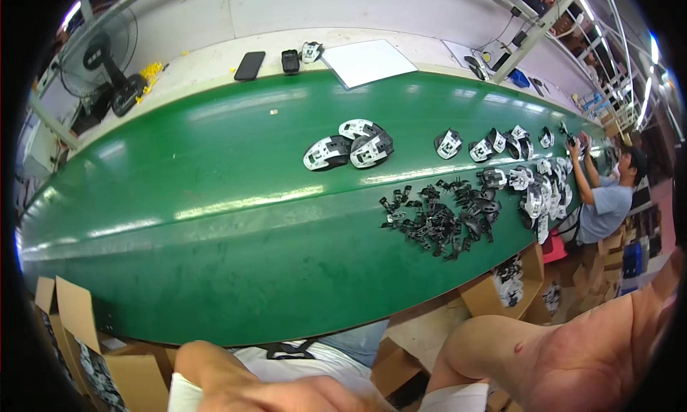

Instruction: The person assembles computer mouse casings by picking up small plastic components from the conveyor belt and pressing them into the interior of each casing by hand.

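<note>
- In the head view, the bare left arm (215, 373) bent in at the lower middle and the bare right arm (494, 347) filled the lower right, both close to the camera.
- Neither hand's fingers could be made out, so whether either grip was open, closed or holding something could not be told.
- A loose heap of small black plastic parts (444, 219) lay on the long glossy green work surface (236, 269), ahead of both arms; the right arm was nearer, the heap beyond its elbow and to the left.
- Farther across sat three rounded white-and-black plastic shells (371, 151), bunched together, the two front ones with long axes slanting up to the right.
- An open brown cardboard carton (478, 297) stood below the surface's near edge, between heap and right arm.
</note>
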